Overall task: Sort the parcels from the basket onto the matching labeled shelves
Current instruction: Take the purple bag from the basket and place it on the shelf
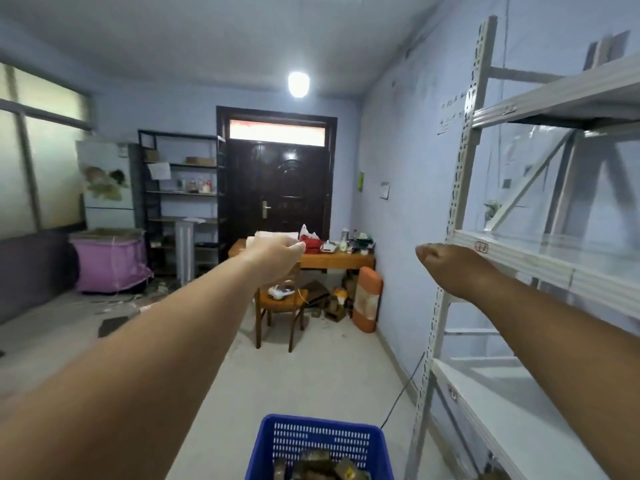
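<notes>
A blue plastic basket (320, 441) stands on the floor at the bottom centre, with several brown parcels (320, 465) inside. A white metal shelf unit (519, 258) with small labels on its shelf edges fills the right side. Both my arms stretch forward at chest height. My left hand (277, 256) is out in front with fingers curled, holding nothing that I can see. My right hand (450, 265) hangs bent at the wrist, fingers curled downward and empty, just left of the middle shelf's front edge.
A wooden desk (332, 259) with clutter and a wooden chair (280, 306) stand ahead before a dark door (277, 188). An orange cushion (367, 299) leans on the right wall. A black rack (180, 202) and pink-covered bin (110, 265) sit at left.
</notes>
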The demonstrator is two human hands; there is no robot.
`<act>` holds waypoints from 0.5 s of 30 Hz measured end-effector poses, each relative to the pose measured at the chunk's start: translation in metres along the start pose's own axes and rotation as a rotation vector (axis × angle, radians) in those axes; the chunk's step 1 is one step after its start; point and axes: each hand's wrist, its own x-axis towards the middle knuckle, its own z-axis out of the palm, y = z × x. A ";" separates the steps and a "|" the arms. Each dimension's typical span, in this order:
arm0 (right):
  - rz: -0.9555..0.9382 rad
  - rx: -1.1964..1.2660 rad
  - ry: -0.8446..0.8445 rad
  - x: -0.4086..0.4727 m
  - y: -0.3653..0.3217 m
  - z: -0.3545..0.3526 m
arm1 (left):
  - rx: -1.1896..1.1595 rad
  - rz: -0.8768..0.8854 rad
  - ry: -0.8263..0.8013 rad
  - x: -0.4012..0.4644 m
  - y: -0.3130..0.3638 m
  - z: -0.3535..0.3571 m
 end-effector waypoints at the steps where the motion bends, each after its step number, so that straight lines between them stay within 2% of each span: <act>1: -0.001 0.007 -0.009 0.015 0.000 0.012 | -0.010 -0.023 -0.006 0.009 -0.010 0.008; 9: -0.072 0.067 -0.098 0.113 -0.010 0.093 | -0.094 -0.143 0.037 0.084 -0.054 0.067; 15: -0.090 0.099 -0.201 0.191 0.014 0.160 | -0.082 -0.225 -0.030 0.159 -0.094 0.118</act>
